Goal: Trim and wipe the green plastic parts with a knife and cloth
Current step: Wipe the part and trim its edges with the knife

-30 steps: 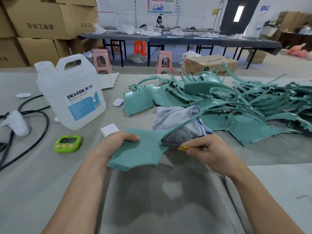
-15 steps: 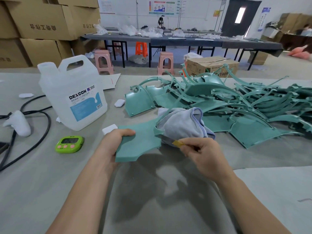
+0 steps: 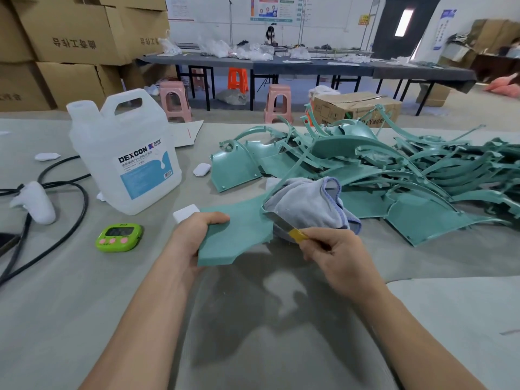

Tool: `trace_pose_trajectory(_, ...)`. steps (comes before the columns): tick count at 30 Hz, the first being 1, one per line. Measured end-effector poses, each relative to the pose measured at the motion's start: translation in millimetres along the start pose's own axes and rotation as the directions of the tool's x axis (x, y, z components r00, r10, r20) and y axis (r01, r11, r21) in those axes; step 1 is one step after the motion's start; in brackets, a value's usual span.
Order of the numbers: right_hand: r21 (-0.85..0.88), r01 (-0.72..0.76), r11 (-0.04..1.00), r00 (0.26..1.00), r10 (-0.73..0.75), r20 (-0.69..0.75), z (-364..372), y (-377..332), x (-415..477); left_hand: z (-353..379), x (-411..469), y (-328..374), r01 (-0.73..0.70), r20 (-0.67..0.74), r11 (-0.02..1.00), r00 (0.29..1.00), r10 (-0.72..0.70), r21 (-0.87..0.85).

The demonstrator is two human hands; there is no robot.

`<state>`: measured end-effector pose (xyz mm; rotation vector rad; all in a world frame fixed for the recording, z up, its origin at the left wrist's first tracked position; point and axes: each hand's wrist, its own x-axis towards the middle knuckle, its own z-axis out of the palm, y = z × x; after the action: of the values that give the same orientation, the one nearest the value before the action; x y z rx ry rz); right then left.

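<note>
My left hand (image 3: 194, 235) grips the near left edge of a flat green plastic part (image 3: 239, 232), thumb on top, holding it just above the table. A thin arm of this part rises to the far right. My right hand (image 3: 334, 254) holds a yellow-handled knife (image 3: 287, 228) with its blade against the part's right edge. A grey cloth (image 3: 309, 204) lies bunched just behind the blade. Behind and to the right sprawls a large pile of green plastic parts (image 3: 394, 175).
A white DEXCON jug (image 3: 123, 156) stands at the left, with a green timer (image 3: 119, 237) in front of it. Black cables (image 3: 67, 209) and a white handle-shaped object (image 3: 36, 202) lie at far left. Small white pieces (image 3: 202, 168) dot the grey table (image 3: 84, 305).
The green part has shifted slightly away from me and the knife blade has slid along its right edge. The camera view has tilted a little.
</note>
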<state>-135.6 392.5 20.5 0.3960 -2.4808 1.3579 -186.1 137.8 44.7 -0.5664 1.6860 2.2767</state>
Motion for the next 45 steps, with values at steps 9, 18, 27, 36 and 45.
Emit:
trace_pose_trajectory(9,0.001,0.021,1.0,0.998,-0.021,-0.066,2.3,-3.3,-3.2,12.0,-0.4,-3.5,-0.084,-0.053,0.968,0.996,0.073,-0.238)
trace_pose_trajectory(18,0.0,-0.084,0.996,0.996,0.084,0.011,23.5,-9.7,-7.9,38.2,-7.5,-15.2,-0.132,-0.106,0.904,0.99,0.097,-0.406)
trace_pose_trajectory(27,-0.081,0.191,0.978,0.969,-0.175,0.175,31.9,-25.1,-19.5,41.8,-12.9,-12.4,-0.112,-0.102,0.877,0.992,0.072,-0.468)
trace_pose_trajectory(36,0.011,0.06,0.998,0.983,-0.061,0.172,23.9,-23.3,-14.3,48.7,-25.9,-10.4,-0.041,0.004,0.912,0.999,0.047,-0.408)
trace_pose_trajectory(45,-0.051,-0.09,0.995,0.983,0.08,-0.164,11.1,-11.3,-6.0,45.6,-31.6,-5.6,0.007,0.038,0.946,0.999,0.006,-0.325)
